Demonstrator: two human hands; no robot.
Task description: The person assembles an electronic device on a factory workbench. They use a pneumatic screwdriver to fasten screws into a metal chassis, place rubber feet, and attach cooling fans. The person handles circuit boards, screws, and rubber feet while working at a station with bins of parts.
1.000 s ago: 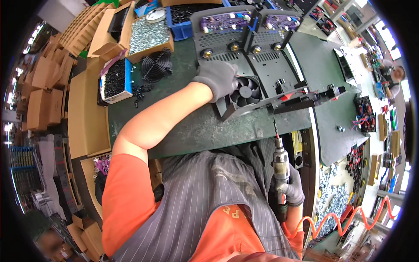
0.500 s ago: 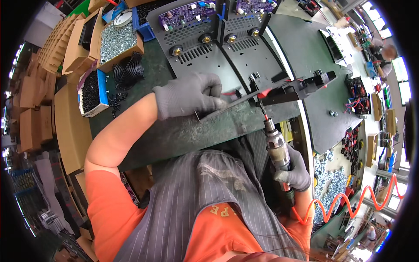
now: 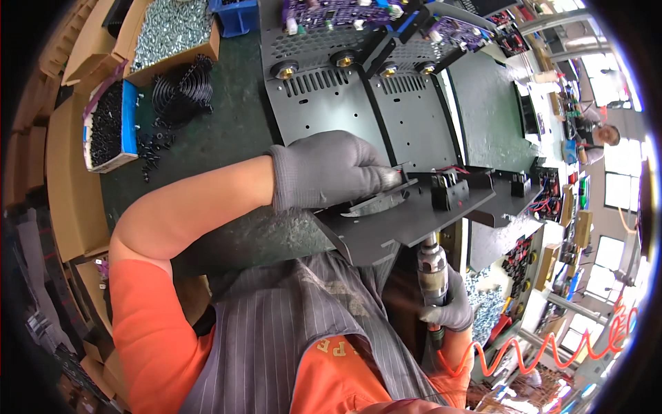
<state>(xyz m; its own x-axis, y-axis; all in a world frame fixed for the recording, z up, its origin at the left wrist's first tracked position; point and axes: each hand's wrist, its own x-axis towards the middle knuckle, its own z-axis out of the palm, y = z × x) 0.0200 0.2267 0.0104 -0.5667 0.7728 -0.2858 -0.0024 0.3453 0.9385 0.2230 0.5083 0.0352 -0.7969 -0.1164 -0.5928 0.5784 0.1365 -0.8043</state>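
Note:
A black sheet-metal panel (image 3: 376,231) is held tilted over the bench's near edge, with black switch-like parts (image 3: 449,191) on its upper side. My left hand (image 3: 334,169), in a grey glove, is closed with its fingertips on a raised black strip along the panel; what lies under the fingers is hidden. Below the panel, my gloved right hand (image 3: 455,303) is wrapped round an air screwdriver (image 3: 433,272) pointing upward. The screwdriver's tip goes out of sight behind the panel's near edge. A red coiled hose (image 3: 545,355) runs from its lower end.
Two grey metal housings (image 3: 338,114) with purple circuit boards (image 3: 338,14) stand beyond my left hand. At left are a box of silver screws (image 3: 172,34), a box of black screws (image 3: 110,131) and black round fan grilles (image 3: 183,93). Another person (image 3: 600,134) is far right.
The panel has turned, so its broad face with the switch-like parts shows. My left hand has moved right along it. The screwdriver's bit, visible before, is now hidden by the panel.

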